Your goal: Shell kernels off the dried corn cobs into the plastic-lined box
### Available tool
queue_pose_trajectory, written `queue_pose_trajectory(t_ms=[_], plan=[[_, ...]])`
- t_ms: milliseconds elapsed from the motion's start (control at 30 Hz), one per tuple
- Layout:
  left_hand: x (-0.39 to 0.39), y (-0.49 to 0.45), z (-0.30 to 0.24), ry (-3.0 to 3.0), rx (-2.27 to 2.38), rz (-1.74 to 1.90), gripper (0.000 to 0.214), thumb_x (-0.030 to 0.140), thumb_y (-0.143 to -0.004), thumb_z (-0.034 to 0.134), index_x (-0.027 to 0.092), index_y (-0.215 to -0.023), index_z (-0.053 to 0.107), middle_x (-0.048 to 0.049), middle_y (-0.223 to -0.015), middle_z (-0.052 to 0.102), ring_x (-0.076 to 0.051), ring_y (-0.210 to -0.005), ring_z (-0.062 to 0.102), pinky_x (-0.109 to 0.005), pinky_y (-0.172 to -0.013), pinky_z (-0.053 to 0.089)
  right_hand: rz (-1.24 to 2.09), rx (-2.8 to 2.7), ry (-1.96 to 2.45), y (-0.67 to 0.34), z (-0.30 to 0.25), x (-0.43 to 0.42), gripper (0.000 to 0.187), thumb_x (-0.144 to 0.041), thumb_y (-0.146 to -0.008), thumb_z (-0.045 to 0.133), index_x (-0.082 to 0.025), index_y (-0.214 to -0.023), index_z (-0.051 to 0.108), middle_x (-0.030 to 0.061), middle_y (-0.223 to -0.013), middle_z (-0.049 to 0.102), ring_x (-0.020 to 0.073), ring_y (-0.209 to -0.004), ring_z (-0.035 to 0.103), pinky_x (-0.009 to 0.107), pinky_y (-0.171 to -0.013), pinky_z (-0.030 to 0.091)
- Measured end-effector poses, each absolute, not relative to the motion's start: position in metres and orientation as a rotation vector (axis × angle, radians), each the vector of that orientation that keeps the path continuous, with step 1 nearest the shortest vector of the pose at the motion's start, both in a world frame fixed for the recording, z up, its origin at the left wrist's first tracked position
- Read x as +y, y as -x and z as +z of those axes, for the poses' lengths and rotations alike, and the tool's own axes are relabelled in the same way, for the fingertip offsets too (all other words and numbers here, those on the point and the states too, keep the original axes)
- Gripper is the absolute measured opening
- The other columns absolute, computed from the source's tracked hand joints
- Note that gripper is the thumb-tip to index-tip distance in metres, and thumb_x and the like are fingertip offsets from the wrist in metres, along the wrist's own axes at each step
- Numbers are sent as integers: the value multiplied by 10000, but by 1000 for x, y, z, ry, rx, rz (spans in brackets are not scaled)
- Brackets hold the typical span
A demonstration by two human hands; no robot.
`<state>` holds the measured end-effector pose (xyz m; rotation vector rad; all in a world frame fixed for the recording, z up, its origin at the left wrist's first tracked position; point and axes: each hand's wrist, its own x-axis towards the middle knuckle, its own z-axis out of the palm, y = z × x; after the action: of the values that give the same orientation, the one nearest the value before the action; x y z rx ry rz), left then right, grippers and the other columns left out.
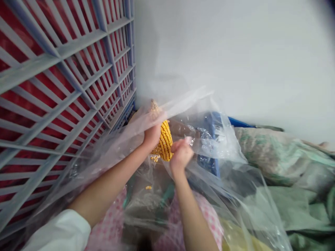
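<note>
While the left hand (153,130) wraps its fingers around a yellow, tapered ear of corn (165,141), the right hand (181,153) is curled into a loose fist against or just beside the ear's lower right edge. Blur hides whether those right fingertips pinch any kernels. The ear stands slightly tilted between the two hands, over a large sheet of clear, crinkled plastic (230,181) that spreads across the lap and partly veils the left hand.

The work seems to be stripping kernels off the ear, and it looks only partly done. A small cluster of loose yellow and whitish kernels (155,158) shows just left of the ear's lower end, and a few stray yellow kernels (148,187) lie nearer the body, so some shelling appears complete. Much is left: the visible side of the ear carries close, full rows down to its lower end. Above the left hand a paler, knobbly tip (154,104) sticks up; whether it is a bared part of this ear or belongs to another cannot be told. How many kernels lie deeper in the plastic is also hidden by folds and glare.
</note>
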<state>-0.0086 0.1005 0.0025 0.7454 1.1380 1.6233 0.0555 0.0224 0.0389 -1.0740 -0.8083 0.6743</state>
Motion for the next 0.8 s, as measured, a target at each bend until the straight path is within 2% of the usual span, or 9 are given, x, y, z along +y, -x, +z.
queue_pose_trajectory(t_ms=[67,167,300,400,467,633,800], plan=[[101,9,4,-745,1095,1646,154,305,-606,646,181,-668,579,7,-679,628,-152,-631,607,-275,-622,503,698,-784,1096,-55,35,23,559,-574,-817,381,-197,-427,245,-71,-394,191,46,-349,205,220,-369,171],[100,10,9,-736,1064,1649,149,291,-591,666,183,-643,577,12,-681,627,-143,-607,599,-268,-606,507,691,-790,1036,-54,33,25,564,-591,-842,275,-204,-435,222,-65,-393,189,54,-347,222,225,-379,209],[99,10,13,-734,1062,1650,175,322,-605,665,177,-661,584,13,-652,613,-145,-582,601,-262,-569,500,710,-757,1156,-51,36,25,558,-590,-808,377,-197,-429,262,-67,-387,218,51,-354,225,224,-383,181],[100,11,12,-730,1084,1664,183,326,-600,661,171,-651,577,16,-624,601,-144,-568,601,-246,-537,485,665,-724,1038,-49,36,25,574,-602,-830,292,-202,-425,217,-65,-378,201,53,-342,210,229,-384,198],[101,12,14,-734,1085,1674,198,330,-593,666,169,-663,575,13,-636,607,-141,-573,601,-246,-548,490,643,-761,1107,-49,27,26,572,-601,-816,337,-199,-420,244,-64,-379,219,52,-349,224,229,-386,191],[102,14,26,-640,1072,1699,231,359,-609,647,167,-691,546,11,-622,598,-137,-572,602,-245,-560,500,800,-878,1185,-54,2,29,553,-593,-829,315,-197,-446,266,-57,-401,240,58,-373,250,236,-408,188],[97,14,28,-766,1030,1671,255,369,-608,686,170,-696,554,10,-632,598,-132,-557,588,-260,-570,502,963,-759,1093,-60,1,36,542,-572,-828,346,-196,-451,245,-74,-393,199,48,-357,202,217,-387,164]])
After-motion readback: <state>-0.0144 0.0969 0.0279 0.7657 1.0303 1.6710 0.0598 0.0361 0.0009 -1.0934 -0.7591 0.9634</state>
